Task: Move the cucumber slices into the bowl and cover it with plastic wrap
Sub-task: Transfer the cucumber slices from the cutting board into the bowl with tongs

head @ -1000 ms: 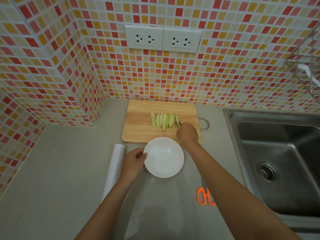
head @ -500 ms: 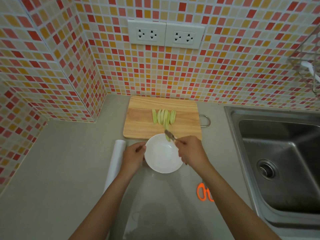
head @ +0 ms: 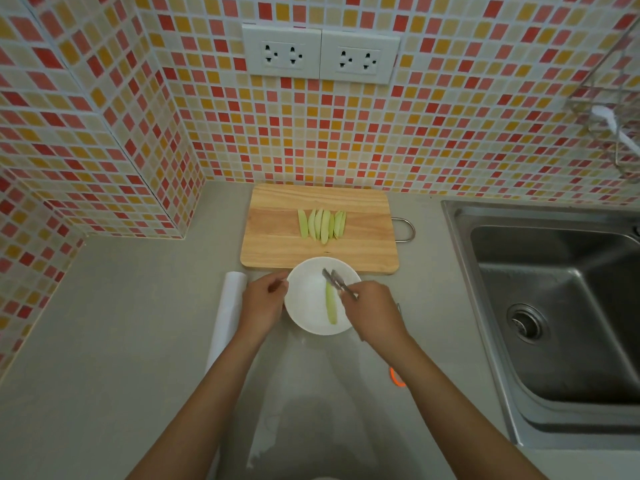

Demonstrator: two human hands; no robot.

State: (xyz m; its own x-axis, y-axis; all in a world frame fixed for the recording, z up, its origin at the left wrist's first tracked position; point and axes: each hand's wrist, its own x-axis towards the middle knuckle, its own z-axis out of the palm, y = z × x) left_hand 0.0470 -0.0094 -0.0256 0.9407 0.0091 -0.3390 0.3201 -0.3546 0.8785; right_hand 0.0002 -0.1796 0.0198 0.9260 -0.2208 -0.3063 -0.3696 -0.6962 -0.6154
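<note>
Both hands are at the white bowl (head: 311, 306): my left hand (head: 263, 304) grips its left rim, and my right hand (head: 375, 311) pinches a pair of metal tongs (head: 337, 283) whose tips reach over the bowl's far half, parted and holding nothing.

All of it sits on a pale grey counter (head: 104, 341) in a corner walled with red, orange and cream mosaic tiles (head: 450, 98), with two white sockets (head: 320, 55) on the wall ahead of my hands. Out to the right of my right hand lies a steel sink (head: 554, 306), and a wire rack (head: 609, 109) hangs on the wall above it. Just left of my left hand lies a roll of plastic wrap (head: 228, 313), with a clear sheet of it (head: 311, 393) spread on the counter between my forearms, under the bowl. A bit of orange scissors handle (head: 396, 377) shows beside my right forearm.

One cucumber slice (head: 330, 306) lies in the bowl, long, narrow and pale green, running lengthwise toward me. Its fellows, the remaining slices (head: 322, 225), stand in a tight row on the wooden cutting board (head: 277, 244) just beyond the bowl; they overlap too much to count.

Half a second ago the tongs were carrying that slice over the bowl's far rim; it now rests inside, released. My left hand has kept its hold on the rim.
</note>
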